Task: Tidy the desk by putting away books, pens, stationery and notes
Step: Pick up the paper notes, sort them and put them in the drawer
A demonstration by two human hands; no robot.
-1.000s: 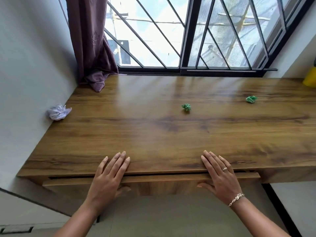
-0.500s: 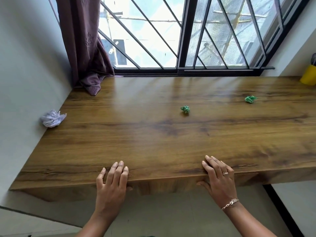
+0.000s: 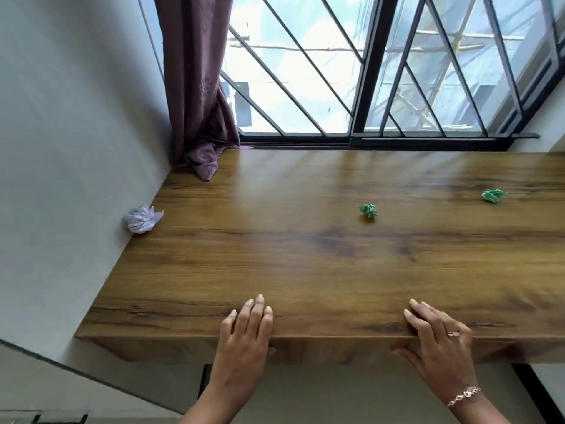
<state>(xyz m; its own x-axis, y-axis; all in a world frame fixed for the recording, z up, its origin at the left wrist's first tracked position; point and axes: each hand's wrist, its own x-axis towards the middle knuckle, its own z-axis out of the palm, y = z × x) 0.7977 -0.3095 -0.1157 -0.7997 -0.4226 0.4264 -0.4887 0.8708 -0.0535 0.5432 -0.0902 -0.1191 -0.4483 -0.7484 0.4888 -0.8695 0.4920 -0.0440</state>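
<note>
1. grip state. the left grip (image 3: 244, 335) and the right grip (image 3: 437, 341) both lie on the near edge of the table (image 3: 305, 270). the fingers are straight and spread flat on the top, and each thumb drops onto the front panel (image 3: 330, 350) below the edge. neither grip holds anything.

2. task items. three crumpled papers lie on the table, all well apart from both grips.
- pale crumpled paper (image 3: 143, 218): far ahead of the left grip and to its left, touching the wall (image 3: 61, 148).
- first green crumpled paper (image 3: 368, 210): far ahead, between the lines of the two grips.
- second green crumpled paper (image 3: 492, 195): far ahead of the right grip, slightly to its right.

3. step in hand (judgement). the grips appear to press the front panel home; the loose papers are not yet collected. to do this well, push evenly with both grips so the panel does not skew. then lift each grip clear of the edge before reaching ahead. take the pale paper with the left grip and the green papers with the right. pinch each paper from above, as a sweep may roll it.

4. containers. no open container is in view. the front panel sits flush under the table edge. if it is a drawer, its contents are hidden.
</note>
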